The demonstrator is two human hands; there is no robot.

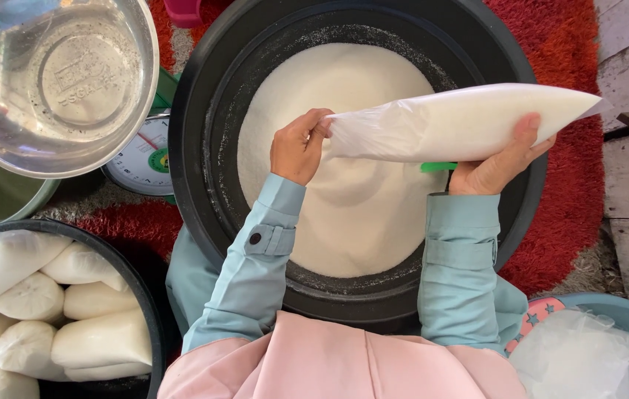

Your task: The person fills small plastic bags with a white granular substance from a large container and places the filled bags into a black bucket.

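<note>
A clear plastic bag (462,122) filled with white granules lies sideways in the air over a large black basin (189,148). My left hand (299,146) pinches the bag's twisted open neck. My right hand (495,162) cups the bag's filled body from below, near its far end. The basin holds a broad mound of the same white granules (329,214). A small green object (438,167) shows just under the bag, beside my right hand.
A metal bowl (56,81) sits on a dial scale (143,159) at the upper left. A black tub (144,295) at the lower left holds several filled white bags. Empty clear bags (580,358) lie in a blue tub at the lower right. A red rug (573,214) lies underneath.
</note>
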